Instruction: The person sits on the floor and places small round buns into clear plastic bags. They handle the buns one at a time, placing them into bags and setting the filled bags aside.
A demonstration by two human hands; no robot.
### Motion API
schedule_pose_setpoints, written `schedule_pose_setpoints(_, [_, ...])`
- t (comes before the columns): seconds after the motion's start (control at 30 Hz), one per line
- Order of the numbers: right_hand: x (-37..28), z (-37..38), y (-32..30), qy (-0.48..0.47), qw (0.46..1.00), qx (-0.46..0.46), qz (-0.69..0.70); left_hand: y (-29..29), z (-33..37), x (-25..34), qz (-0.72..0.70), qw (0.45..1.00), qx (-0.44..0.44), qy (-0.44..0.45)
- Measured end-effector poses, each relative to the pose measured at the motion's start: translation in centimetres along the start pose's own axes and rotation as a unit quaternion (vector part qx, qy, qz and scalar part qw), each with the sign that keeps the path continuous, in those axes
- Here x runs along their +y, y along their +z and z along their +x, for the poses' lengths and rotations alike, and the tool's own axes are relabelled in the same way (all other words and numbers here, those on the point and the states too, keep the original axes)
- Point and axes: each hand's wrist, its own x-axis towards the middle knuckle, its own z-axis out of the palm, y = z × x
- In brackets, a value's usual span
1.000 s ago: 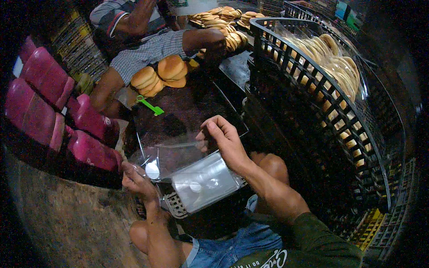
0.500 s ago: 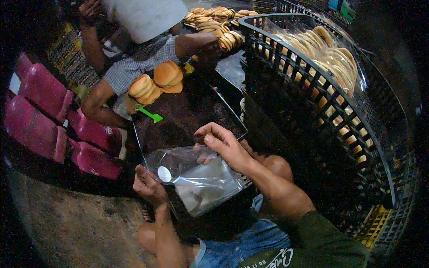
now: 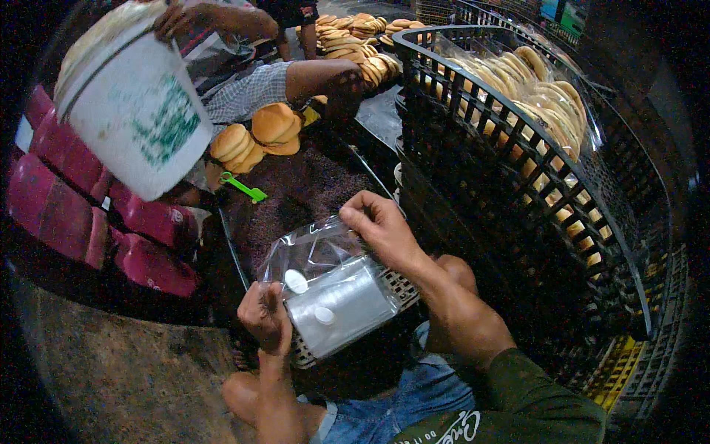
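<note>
My left hand (image 3: 265, 317) pinches the near-left edge of a clear plastic bag (image 3: 314, 244), beside a white oval sticker. With thumb and fingers closed, my right hand (image 3: 381, 226) grips the bag's far-right corner, so its mouth spreads between both hands. Under it lies a stack of clear bags (image 3: 351, 307) with another white sticker, resting on a pale lattice basket (image 3: 401, 290) over my lap. Beyond my hands, a dark table surface (image 3: 296, 185) carries two small piles of round buns (image 3: 275, 124) and a bright green plastic tool (image 3: 242, 188).
A tall black crate (image 3: 510, 111) of bagged flat buns (image 3: 551, 111) stands close on my right. At left are maroon chairs (image 3: 55, 200). Across the table, another person's hand holds a white bucket (image 3: 137, 111) above the chairs. More buns (image 3: 355, 48) are heaped at the back.
My right hand has closed on the bag's corner, and the bag is spread wider. My left hand has shifted slightly right. The other person's white bucket has swung left and down.
</note>
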Motion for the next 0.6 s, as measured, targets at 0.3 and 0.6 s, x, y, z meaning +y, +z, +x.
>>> schedule_pose_setpoints(0.3, [-1.0, -0.4, 0.4, 0.051, 0.999, -0.006, 0.008, -1.0, 0.9, -0.6, -0.188, 0.938, 0.181, -0.228])
schedule_pose_setpoints(0.6, [-0.8, -2.4, 1.8, 0.133, 0.816, -0.462, -0.320, -3.9, 1.3, 1.0, -0.231, 0.918, 0.024, -0.323])
